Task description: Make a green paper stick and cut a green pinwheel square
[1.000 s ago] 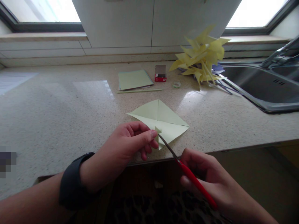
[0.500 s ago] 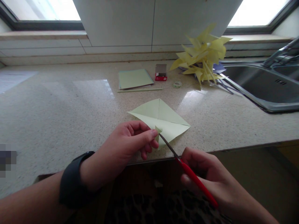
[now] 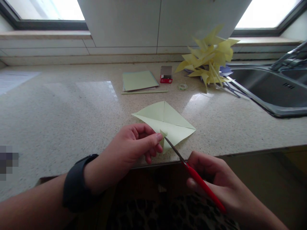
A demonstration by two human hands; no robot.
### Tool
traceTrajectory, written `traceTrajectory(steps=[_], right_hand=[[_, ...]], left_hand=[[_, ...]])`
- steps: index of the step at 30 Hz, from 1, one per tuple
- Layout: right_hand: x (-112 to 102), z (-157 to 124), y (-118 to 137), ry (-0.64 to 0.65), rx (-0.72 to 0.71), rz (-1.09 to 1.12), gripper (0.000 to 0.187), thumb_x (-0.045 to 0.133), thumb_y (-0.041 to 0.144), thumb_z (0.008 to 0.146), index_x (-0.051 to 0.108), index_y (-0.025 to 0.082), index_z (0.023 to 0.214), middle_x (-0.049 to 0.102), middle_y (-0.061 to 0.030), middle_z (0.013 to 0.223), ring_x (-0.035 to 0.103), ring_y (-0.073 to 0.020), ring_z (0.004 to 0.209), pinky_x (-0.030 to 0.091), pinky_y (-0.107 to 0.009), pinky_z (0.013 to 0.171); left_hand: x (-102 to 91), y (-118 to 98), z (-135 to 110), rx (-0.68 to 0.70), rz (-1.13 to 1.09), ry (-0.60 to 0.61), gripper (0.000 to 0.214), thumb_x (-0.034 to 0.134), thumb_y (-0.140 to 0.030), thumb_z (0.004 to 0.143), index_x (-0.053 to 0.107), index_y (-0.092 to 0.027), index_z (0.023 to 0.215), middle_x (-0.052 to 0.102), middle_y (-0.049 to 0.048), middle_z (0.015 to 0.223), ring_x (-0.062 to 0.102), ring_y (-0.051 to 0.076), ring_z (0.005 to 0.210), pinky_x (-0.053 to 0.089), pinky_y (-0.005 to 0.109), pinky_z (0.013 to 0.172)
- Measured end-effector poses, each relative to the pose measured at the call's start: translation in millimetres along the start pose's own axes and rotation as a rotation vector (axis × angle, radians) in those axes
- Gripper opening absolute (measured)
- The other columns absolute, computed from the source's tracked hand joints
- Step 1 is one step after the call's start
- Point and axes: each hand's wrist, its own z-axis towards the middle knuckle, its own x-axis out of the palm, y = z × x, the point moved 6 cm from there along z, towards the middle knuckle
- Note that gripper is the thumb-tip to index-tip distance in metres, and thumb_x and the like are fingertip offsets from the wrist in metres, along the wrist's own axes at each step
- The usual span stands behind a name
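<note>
A pale green square of paper (image 3: 176, 129) lies turned like a diamond near the counter's front edge, creased from corner to corner. My left hand (image 3: 141, 143), with a dark band on the wrist, pinches a small pale green flap of paper (image 3: 163, 133) between thumb and fingers over the near part of the square. Whether that flap is joined to the square is hidden. Red-handled scissors (image 3: 203, 187) are gripped in my right hand (image 3: 213, 175). Their blades look closed, and the tip reaches the flap beside my left thumb.
Behind the square are a stack of paper (image 3: 140, 81), a thin stick (image 3: 145, 92), a small red box (image 3: 166, 75) and a tape roll (image 3: 182, 86). Yellow paper pinwheels (image 3: 209, 57) lie beside the sink (image 3: 259, 86). A printed sheet (image 3: 16, 80) is at far left.
The whole view has shifted slightly. Both hands, the scissors and the paper keep almost the same positions relative to one another.
</note>
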Motion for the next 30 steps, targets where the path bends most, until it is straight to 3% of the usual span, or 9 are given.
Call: traceTrajectory(steps=[30], right_hand=[[-2.1,1.4,-0.6,0.001,-0.006,0.035,0.036,0.072,0.047,0.088,0.054,0.02,0.074,0.051,0.0014,0.07,0.043,-0.0117,0.063,0.032,-0.024,0.054]], left_hand=[[0.0,-2.0,-0.1,-0.012,0.017,0.0,0.023,0.071,-0.03,0.091,0.067,-0.015,0.075,0.069,-0.0022,0.066,0.056,0.005,0.05,0.047,0.014,0.049]])
